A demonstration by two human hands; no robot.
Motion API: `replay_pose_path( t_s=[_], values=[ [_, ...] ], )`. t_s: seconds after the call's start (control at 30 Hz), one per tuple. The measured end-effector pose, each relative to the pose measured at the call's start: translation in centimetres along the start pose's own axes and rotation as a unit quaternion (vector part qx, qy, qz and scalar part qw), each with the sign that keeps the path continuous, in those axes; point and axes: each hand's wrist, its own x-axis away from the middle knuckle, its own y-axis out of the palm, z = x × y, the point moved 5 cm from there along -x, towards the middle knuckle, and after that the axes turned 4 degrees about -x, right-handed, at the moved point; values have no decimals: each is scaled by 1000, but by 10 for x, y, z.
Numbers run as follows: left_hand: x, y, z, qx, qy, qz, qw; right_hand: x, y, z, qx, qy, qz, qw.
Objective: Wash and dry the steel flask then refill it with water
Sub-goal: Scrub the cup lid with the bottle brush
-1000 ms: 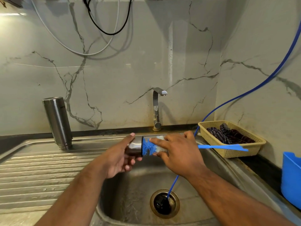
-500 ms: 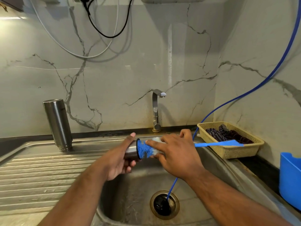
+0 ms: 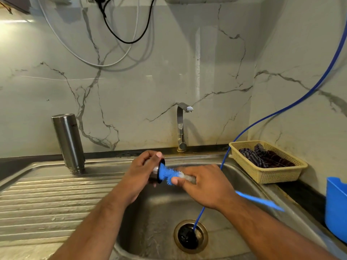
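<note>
The flask [image 3: 68, 141] is stood upright, threaded end down, at the back of the draining board [image 3: 47, 199]. It is close to the wall edge and well apart from both grips, and the ribbed board is spread in front of it to the near edge. The left grip [image 3: 140, 169] is curled round a steel cap [image 3: 155, 170] and held above the basin [image 3: 150, 222] near its back left corner, with the black-rimmed mouth turned rightward. The blue bristles of a brush [image 3: 167, 173] are pressed at that mouth. The right grip [image 3: 202, 184] is closed round the brush just behind the bristles, over the middle of the basin. The blurred handle is seen jutting past the wrist toward the right rim. The tap [image 3: 181, 128] is fixed at the back edge, behind the grips. A blue hose [image 3: 244, 128] is run down past the right grip into the drain [image 3: 190, 236]. A basket [image 3: 272, 175] of dark cloths [image 3: 266, 156] is set on the surface in the corner, just beside the right rim. A blue tub [image 3: 336, 207] is cut off by the right edge.
</note>
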Motion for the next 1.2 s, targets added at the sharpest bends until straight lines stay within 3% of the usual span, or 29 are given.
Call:
replay_pose_path(
  t_s=[0.1,0.23,0.3,0.43,0.53,0.57,0.6,0.67,0.77,0.83,0.93,1.0,1.1,1.2],
  values=[
    [-2,-3,-11,5,-76,17,997,3,-13,-12,167,-136,116,970],
    [10,-5,-19,2,-197,-32,980,8,-12,-22,231,-243,193,922],
    [10,-6,-12,-24,-177,-42,983,7,-14,-26,226,-203,172,937],
    [5,-9,7,-77,-68,4,995,0,-2,-18,86,-15,11,996],
    [8,-3,17,-87,-15,64,994,1,13,-6,-149,103,-65,981],
    [8,-1,17,-98,-9,89,991,2,13,-6,-176,112,-75,975],
    [6,0,17,-135,-6,118,984,4,11,-8,-156,105,-83,979],
    [1,4,14,-266,-16,153,952,5,-3,-18,17,7,-47,999],
    [-4,12,4,-348,-85,94,929,6,-16,-33,243,-194,79,947],
    [2,12,-1,-322,-135,24,937,4,-16,-34,249,-232,113,933],
    [9,3,0,-290,-154,-64,942,-1,-14,-29,167,-163,74,970],
    [12,-5,3,-208,-157,-95,961,-1,-12,-20,75,-103,47,991],
    [11,-9,11,8,-142,-47,989,-1,-12,-16,-37,-40,49,997],
    [10,-10,10,160,-157,102,969,1,-3,-30,-6,-37,25,999]
  ],
)
